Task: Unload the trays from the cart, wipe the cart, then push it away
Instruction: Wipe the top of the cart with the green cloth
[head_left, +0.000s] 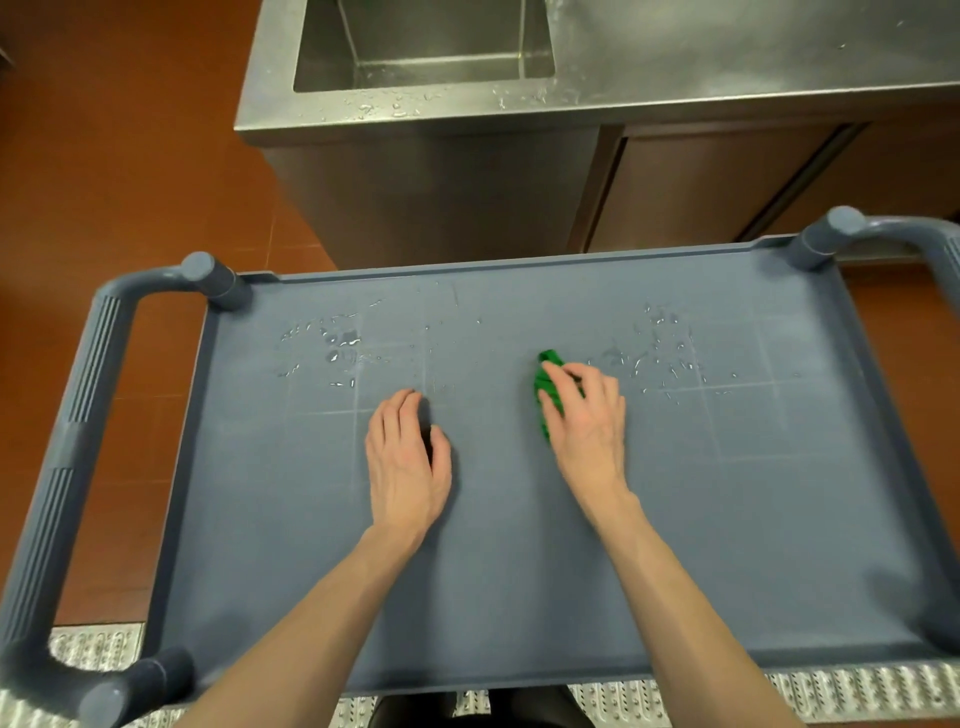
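Observation:
The blue-grey cart (727, 519) fills the lower view, and its top shelf carries no trays. Water droplets lie on the shelf at the back left (337, 348) and back right (660, 358). My right hand (587, 415) lies on a bunched green cloth (548, 387) near the shelf's middle, fingers curled over it, pressing it to the surface. My left hand (408, 462) rests flat on the shelf to the left of the cloth, fingers straight, holding nothing.
A steel counter with a sink basin (421, 47) stands just beyond the cart's far edge. Cart handles stick out at the left (67, 441) and right (935, 249). Red-brown floor tiles (104, 156) lie to the left, and a metal floor grate (857, 691) runs under the near edge.

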